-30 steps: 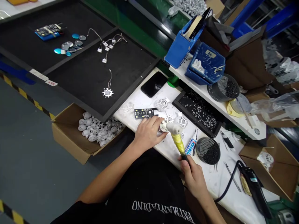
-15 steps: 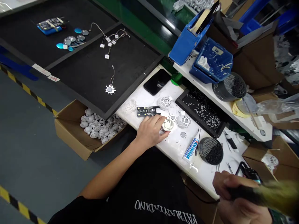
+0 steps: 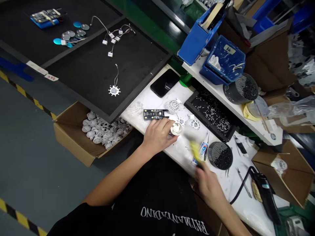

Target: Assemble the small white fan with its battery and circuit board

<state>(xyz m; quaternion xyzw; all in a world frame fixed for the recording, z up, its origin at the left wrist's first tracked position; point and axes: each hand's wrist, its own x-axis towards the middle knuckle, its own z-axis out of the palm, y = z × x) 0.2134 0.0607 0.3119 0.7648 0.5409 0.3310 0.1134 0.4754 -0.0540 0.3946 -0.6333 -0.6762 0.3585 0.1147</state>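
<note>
Head view: so half a second ago your right hand [image 3: 209,185] was swung way out to the near right, and now you've brought the hammer [image 3: 195,151] back in by the round white part [image 3: 176,128]. It's a smeary blur at the head end, so I'd say you're mid-stroke. Can't tell if it's touching the part. Your left hand [image 3: 157,135] hasn't really budged, which looks to me like you're steadying the part for the tapping.

Grip-wise: right fingers wrapped round the dark end of the handle, left thumb and fingers pinching the part from its left side. It's at the worktop's [image 3: 176,156] near edge, just nearer you than the circuit board [image 3: 155,114] and left of the glue tube [image 3: 203,149]. Looks like a shallow round cup, pale inside with a raised middle; your fingers hide its left side.
</note>
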